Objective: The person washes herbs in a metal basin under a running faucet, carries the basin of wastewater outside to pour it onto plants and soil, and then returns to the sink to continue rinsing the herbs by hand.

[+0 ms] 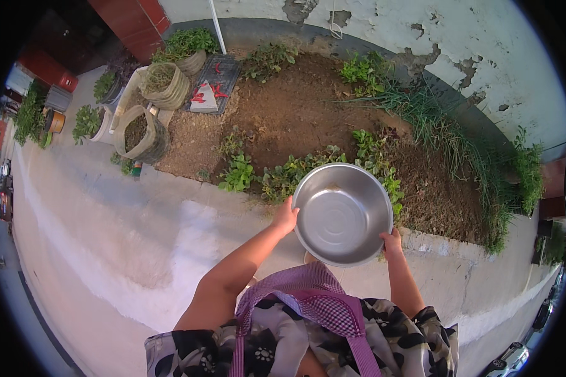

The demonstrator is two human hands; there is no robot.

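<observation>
A round stainless steel basin is held out in front of me between both hands, its inside facing up, with a small brownish patch near the far inner wall. My left hand grips the left side of its rim, thumb over the edge. On the lower right of the rim, my right hand holds on in the same way. Beyond the basin lies a garden bed of brown soil, with leafy green plants along its near edge, partly hidden by the basin.
Woven sacks with plants stand left of the bed. Red peppers lie on a dark board. Long green onion-like leaves droop at the right, before a peeling wall. A concrete edge borders the bed.
</observation>
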